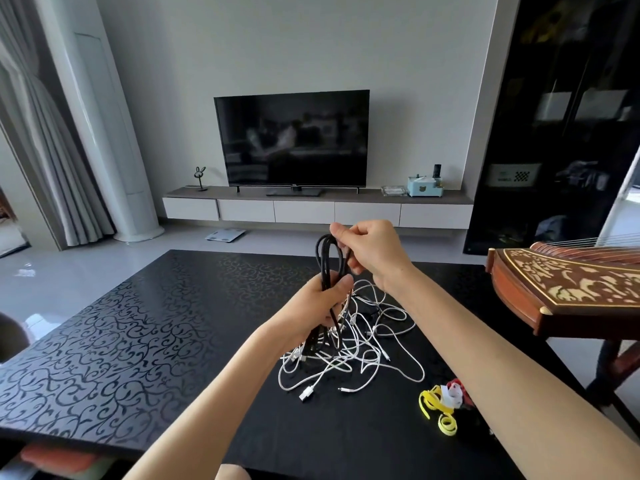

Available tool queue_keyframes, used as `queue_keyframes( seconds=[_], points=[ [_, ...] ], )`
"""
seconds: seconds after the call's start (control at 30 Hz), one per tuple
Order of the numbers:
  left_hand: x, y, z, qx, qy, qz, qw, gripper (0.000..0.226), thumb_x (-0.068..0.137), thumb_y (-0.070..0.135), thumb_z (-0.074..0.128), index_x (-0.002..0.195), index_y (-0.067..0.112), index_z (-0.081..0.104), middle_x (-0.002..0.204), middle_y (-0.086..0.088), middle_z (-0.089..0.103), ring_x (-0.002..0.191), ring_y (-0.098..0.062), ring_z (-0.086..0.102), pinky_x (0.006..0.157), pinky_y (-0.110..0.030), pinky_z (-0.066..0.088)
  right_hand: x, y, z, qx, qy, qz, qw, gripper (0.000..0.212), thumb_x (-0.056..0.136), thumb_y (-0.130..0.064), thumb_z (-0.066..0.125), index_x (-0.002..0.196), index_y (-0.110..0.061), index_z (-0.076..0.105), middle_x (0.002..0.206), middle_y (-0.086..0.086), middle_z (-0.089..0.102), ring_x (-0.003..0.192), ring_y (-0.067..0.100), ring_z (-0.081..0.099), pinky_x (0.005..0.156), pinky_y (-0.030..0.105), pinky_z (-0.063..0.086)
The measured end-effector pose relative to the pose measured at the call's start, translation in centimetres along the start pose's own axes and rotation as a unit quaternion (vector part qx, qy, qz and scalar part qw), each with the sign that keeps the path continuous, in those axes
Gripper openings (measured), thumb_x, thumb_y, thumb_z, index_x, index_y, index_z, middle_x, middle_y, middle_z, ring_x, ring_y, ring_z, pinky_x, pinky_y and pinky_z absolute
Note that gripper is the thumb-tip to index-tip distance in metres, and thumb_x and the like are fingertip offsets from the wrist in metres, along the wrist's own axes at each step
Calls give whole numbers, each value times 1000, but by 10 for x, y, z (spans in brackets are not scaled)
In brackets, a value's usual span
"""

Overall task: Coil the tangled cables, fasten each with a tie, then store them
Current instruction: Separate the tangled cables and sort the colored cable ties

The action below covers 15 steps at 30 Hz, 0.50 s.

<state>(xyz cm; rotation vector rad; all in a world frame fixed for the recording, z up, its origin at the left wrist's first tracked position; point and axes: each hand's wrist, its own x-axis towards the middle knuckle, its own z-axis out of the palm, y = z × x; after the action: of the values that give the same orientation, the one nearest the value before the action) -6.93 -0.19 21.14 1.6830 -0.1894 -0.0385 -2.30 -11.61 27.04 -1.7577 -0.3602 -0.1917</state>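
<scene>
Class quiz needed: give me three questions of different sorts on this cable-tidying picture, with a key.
1. True or false: the left hand and the right hand both hold the black cable.
2. Where do the yellow ties lie? A: on the table, beside the right forearm. B: on the TV unit. C: in the left hand.
3. Fill in: most cables in the tangled pile are ____ in colour.

Key: 1 true; 2 A; 3 white.
</scene>
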Motion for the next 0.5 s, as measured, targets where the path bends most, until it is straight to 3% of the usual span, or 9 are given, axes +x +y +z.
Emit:
queue_keyframes(
  seconds=[0.1,0.17,0.3,0.5],
  points=[
    [1,-3,2,112,60,20,992,14,95,39,51,95,25,50,67,11,47,49,1,42,48,-15,36,0,2,-4,27,-31,52,998,35,89,-26,66,63,-4,57,54,4,53,34,8,46,35,20,39],
    [2,-4,0,178,72,30,981,22,92,43,54,103,23,51,74,13,51,55,1,44,52,-16,36,0,2,-8,12,-44,61,997,34,90,-25,65,64,-4,57,55,4,53,33,7,45,34,19,38],
    [1,-2,0,151,58,62,985,22,92,37,57,75,23,52,51,20,42,47,2,36,47,-10,30,1,-1,-12,38,-71,76,994,31,90,-23,65,67,-3,57,58,6,55,35,8,51,37,20,44],
    [3,0,-1,159,80,84,980,31,97,34,50,69,21,51,59,9,39,51,-3,34,49,-12,30,7,-1,-15,45,-85,83,992,26,86,-21,69,68,-6,59,67,8,56,39,6,45,39,18,40]
  ],
)
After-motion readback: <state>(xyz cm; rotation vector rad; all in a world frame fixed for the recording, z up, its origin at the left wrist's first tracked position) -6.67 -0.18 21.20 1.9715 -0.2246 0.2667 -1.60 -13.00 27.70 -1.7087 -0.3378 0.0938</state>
